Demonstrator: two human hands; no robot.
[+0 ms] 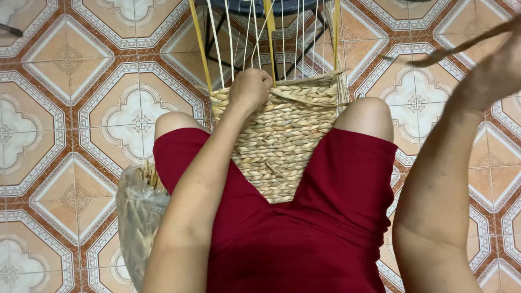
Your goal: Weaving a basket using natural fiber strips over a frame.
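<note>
Left hand (251, 87) sits on the top rim of the woven basket (282, 141), fingers curled shut over the edge right where the weave ends. It looks to be pinching the working strand or a spoke there, but the fingertips are hidden behind the knuckles, so I can't tell exactly which.

The basket is clamped between the knees, its open end pointing away from the body. Long axis runs straight out from the lap. Upright spokes (255, 38), thin pale ones plus a few wider yellow strips, go on past the left fingers toward a dark metal stand (255, 59) on the tiled floor (70, 108).

Right hand (496, 70) is raised high and well off to the right, blurred. Fingers seem closed on a dark twisted strand (461, 46) that trails left from them, toward the basket. Grip detail unreadable in the blur.

Key relation: the rim lies directly under the left fingers and well apart from the right ones, so the left hand is the nearer by far. The strand's free length runs roughly crosswise to the basket axis.

A clear plastic bag of straw (138, 217) is on the floor, beside the left thigh, behind the left fingers.
</note>
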